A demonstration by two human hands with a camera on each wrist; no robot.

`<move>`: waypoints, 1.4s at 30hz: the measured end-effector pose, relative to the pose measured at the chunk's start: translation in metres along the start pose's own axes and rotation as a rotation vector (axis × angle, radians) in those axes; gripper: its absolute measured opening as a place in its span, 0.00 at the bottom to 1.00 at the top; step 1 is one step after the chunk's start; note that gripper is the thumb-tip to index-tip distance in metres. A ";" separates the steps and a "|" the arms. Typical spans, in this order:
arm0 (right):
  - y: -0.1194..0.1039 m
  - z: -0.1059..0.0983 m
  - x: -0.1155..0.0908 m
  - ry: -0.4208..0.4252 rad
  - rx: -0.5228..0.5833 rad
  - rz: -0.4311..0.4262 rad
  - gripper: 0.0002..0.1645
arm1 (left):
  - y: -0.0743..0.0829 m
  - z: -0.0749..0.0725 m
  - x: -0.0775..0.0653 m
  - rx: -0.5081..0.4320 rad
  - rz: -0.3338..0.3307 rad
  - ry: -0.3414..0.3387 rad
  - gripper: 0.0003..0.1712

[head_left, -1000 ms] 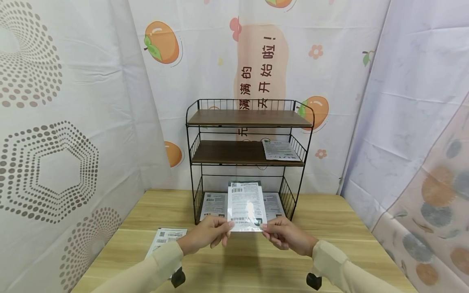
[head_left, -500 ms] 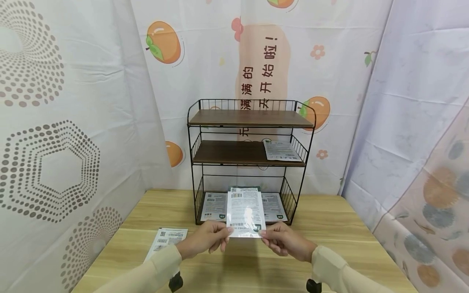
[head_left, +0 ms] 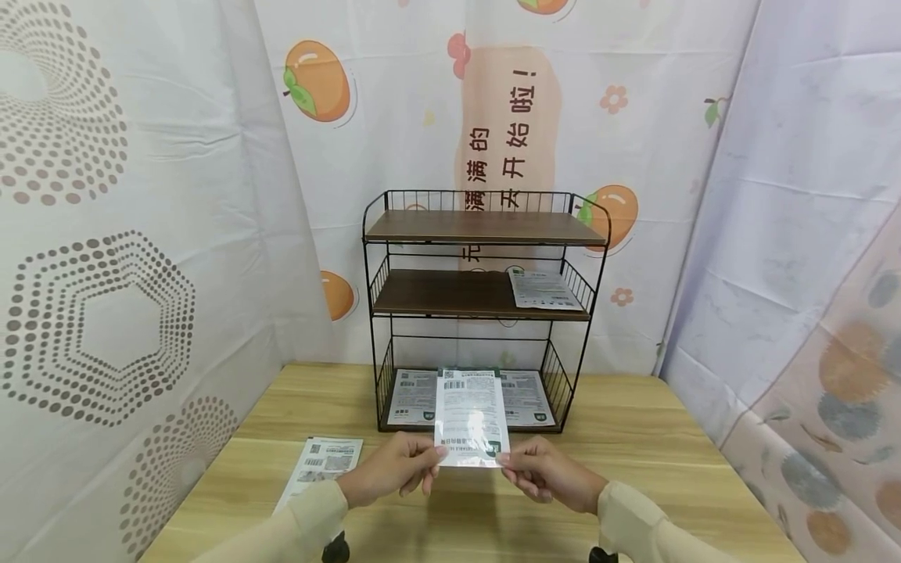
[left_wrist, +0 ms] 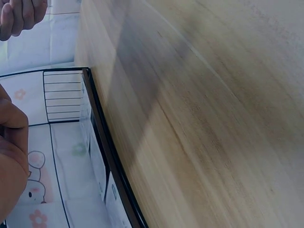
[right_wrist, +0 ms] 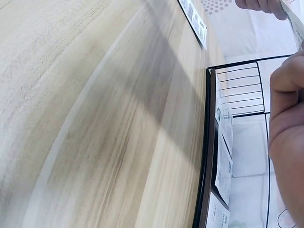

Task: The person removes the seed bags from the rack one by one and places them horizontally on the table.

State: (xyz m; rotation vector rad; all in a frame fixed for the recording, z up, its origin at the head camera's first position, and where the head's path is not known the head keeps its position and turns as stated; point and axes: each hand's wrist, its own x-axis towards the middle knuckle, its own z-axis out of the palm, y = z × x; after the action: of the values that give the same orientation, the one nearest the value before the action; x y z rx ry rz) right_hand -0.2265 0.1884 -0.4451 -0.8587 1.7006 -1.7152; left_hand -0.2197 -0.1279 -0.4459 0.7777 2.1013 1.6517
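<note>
Both hands hold up a white printed seed packet by its two near corners, in front of the rack's bottom shelf. My left hand pinches the left corner between thumb and fingers. The right corner is pinched by my right hand in the same way. Light glares off the packet's middle, and a dark green strip shows along its far edge. Behind it, a left packet and a right packet lie on the bottom shelf. The left wrist view catches only part of my left hand.
A black wire rack with brown boards stands at the table's back. One packet lies at the right of its middle shelf. Another packet lies on the wooden table, left of my left forearm. Printed curtains surround the table.
Both hands have drawn the held seed packet slightly down and toward me, away from the rack. Their pinch on it stays the same. The view has shifted slightly.
</note>
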 end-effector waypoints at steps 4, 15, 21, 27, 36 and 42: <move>0.003 0.002 0.000 -0.003 0.009 0.000 0.27 | -0.003 0.000 -0.001 0.004 0.000 0.005 0.25; 0.012 0.008 -0.004 0.003 0.000 0.041 0.29 | -0.017 0.010 -0.009 -0.025 -0.008 0.017 0.25; 0.014 0.009 -0.005 0.006 -0.001 0.053 0.29 | -0.019 0.010 -0.008 -0.014 0.007 0.006 0.25; 0.015 0.010 -0.002 0.016 -0.035 0.053 0.30 | -0.019 0.006 -0.009 -0.004 0.004 -0.002 0.26; 0.025 0.013 0.000 0.015 -0.028 0.037 0.29 | -0.025 0.004 -0.015 0.005 -0.014 0.009 0.24; 0.032 0.017 0.001 0.000 -0.022 0.058 0.29 | -0.030 0.005 -0.018 0.014 0.005 -0.002 0.25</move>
State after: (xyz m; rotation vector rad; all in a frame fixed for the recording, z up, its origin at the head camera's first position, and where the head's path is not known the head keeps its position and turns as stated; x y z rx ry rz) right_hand -0.2155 0.1760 -0.4768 -0.8117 1.7309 -1.6606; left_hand -0.2084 -0.1404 -0.4772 0.7890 2.1133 1.6394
